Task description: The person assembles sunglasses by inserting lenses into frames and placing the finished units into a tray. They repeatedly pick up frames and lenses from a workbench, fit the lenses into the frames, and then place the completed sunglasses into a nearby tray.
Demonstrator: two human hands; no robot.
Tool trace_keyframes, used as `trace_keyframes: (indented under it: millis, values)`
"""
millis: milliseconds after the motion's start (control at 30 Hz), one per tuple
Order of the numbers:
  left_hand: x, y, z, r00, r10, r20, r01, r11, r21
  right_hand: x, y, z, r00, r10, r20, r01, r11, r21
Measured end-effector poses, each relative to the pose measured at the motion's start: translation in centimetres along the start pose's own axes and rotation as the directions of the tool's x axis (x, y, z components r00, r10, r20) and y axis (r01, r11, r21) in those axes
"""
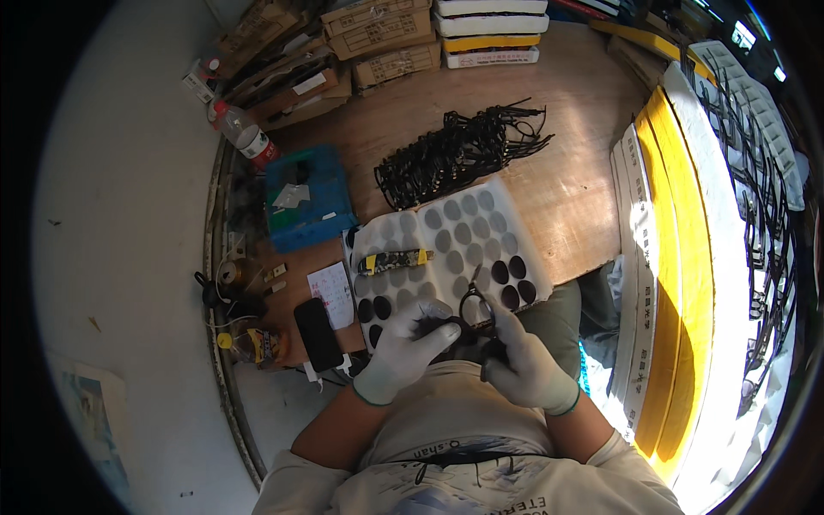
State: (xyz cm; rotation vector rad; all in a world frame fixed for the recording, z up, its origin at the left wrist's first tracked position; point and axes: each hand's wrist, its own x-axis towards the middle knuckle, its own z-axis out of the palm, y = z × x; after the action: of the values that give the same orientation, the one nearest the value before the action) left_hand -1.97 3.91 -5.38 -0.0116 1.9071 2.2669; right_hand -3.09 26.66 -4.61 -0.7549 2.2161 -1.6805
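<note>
Both my hands wear white gloves and are close together at the table's near edge. My right hand point(530, 360) is closed on a black eyeglass frame point(463, 307), whose round rim sticks up between the hands. My left hand point(402, 345) is closed round a dark part of what looks like the same frame; its fingers hide much of it. Just beyond lie two sheets of round dark lenses point(518, 268), many veiled by translucent paper point(442, 276). A utility knife point(395, 261) with a camouflage and yellow handle rests on the left sheet.
A heap of black eyeglass frames point(455, 154) lies behind the lenses. To the left are a blue bin point(330, 227), a phone point(318, 335), a paper note point(333, 292) and bottles point(245, 133). Cardboard boxes point(382, 34) and foam trays point(491, 26) stand behind; tall yellow-white stacks point(665, 283) flank the right.
</note>
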Motion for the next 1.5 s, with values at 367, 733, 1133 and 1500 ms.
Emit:
trace_keyframes:
  millis: [367, 733, 1133, 1500]
  values:
    - [-0.9, 0.6, 0.1, 0.982, -0.116, 0.149, 0.158, 0.939, -0.306, 0.3, -3.0, -0.3, 0.950, 0.231, 0.212, -0.282, 0.924, 0.257]
    - [-3.6, 4.0, -2.3, 0.994, -0.099, 0.052, 0.100, 0.995, -0.014, 2.0, -2.7, 2.6, 0.964, 0.142, 0.226, -0.197, 0.949, 0.244]
    - [-0.6, 4.6, -1.3, 0.970, 0.204, -0.130, -0.189, 0.974, 0.122, 5.7, -3.1, 3.1, 0.999, 0.036, 0.010, -0.035, 0.995, -0.093]
    - [-1.3, 1.5, -3.6, 0.968, 0.249, -0.045, -0.218, 0.913, 0.345, 5.9, -0.5, 2.4, 0.988, -0.097, 0.117, 0.068, 0.971, 0.231]
